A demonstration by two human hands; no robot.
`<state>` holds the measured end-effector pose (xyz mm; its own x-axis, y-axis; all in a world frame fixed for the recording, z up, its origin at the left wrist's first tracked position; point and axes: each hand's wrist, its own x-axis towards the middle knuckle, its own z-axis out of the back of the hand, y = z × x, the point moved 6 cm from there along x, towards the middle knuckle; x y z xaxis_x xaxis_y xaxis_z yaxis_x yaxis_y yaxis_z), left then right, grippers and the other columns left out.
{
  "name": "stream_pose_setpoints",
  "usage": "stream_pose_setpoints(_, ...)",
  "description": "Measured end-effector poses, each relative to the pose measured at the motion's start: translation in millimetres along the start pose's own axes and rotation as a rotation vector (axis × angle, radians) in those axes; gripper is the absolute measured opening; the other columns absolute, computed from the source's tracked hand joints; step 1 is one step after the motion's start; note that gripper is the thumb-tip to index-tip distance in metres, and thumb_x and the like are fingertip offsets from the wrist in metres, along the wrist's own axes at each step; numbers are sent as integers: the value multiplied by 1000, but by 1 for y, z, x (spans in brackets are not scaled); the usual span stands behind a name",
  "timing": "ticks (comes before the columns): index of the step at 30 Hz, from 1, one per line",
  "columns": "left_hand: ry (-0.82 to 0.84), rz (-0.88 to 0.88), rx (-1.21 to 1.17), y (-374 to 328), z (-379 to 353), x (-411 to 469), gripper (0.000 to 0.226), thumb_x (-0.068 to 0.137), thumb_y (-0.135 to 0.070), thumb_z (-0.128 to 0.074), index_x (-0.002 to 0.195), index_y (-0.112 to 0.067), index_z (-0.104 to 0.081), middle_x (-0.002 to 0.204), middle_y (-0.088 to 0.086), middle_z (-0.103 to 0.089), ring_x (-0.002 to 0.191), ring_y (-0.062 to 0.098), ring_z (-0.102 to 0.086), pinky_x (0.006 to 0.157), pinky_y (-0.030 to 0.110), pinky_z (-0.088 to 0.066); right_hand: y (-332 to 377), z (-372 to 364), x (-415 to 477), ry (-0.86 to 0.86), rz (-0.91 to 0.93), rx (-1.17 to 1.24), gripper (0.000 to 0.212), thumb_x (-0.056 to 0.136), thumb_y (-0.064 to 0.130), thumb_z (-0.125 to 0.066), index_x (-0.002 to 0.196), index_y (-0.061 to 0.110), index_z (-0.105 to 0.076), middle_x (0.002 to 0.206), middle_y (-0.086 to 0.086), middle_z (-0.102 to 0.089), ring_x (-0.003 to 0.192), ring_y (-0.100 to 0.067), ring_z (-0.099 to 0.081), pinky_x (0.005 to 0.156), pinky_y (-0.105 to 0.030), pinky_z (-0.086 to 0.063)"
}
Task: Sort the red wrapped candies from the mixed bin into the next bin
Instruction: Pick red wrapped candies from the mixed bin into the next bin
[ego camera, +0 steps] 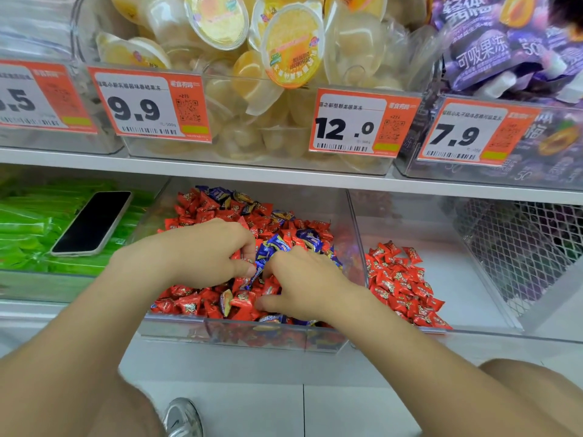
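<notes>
Red, blue candies (189,305) in mixed bin (239,335); red pile (400,288) in next bin (473,294). Left hand (205,250), right hand (303,279) curled among candies, hold unclear.

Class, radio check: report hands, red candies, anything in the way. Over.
Left hand pinching red candies in mixed bin. Right hand digging beside it, grip unclear. Next bin part filled. Blue candies between hands.

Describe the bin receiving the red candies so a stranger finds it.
Below the yellow jelly cups sits the mixed bin of red and blue candies. The clear bin to its right is it: only red candies, piled at its left side.
</notes>
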<state>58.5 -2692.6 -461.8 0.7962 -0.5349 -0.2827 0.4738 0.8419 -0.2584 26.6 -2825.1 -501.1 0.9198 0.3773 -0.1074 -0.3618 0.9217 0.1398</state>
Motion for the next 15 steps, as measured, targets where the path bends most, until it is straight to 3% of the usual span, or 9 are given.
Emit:
stream_pose_setpoints(2,-78,-17,-29,-2,4,2,11,103,-43,-60,103,-32,-62,76,-8,-57,68,5,-48,59,26,-35,1,5,1,-49,11,-35,37,90,48,-71,78,18,-53,66,0,-48,72,-31,-55,49,-31,-23)
stream_pose_setpoints(4,-157,-21,-61,-1,8,3,11,103,-43,-60,104,-31,-61,72,-5,-61,60,7,-50,57,29,-37,-2,8,0,-85,15,-67,39,93,37,-68,71,19,-42,64,0,-45,69,-32,-53,49,-31,-22)
stream_pose_setpoints(7,-283,-33,-73,-2,12,2,15,104,-42,-59,108,-28,-60,69,-7,-57,61,7,-51,57,30,-36,-8,20,-7,-144,-11,24,17,91,36,-65,87,21,-66,68,2,-59,78,-30,-60,57,-34,-40)
stream_pose_setpoints(10,-336,-38,-147,-7,17,1,15,104,-44,-58,107,-30,-61,76,-6,-61,64,8,-55,58,30,-39,-23,40,-23,-178,-95,263,20,86,44,-67,83,24,-68,66,5,-62,77,-22,-57,69,-39,-52)
stream_pose_setpoints(13,-361,-46,-229,-15,19,1,14,102,-48,-58,101,-35,-63,86,-3,-71,65,9,-60,64,32,-48,-38,61,-41,-249,-148,450,16,87,39,-68,80,24,-68,57,2,-63,55,-9,-54,61,-32,-52)
stream_pose_setpoints(15,-392,-52,-318,-26,21,2,15,102,-47,-58,102,-34,-65,94,-9,-70,74,3,-61,67,25,-45,-49,70,-54,-283,-199,600,16,88,37,-70,80,23,-70,61,3,-67,53,-8,-53,59,-31,-47)
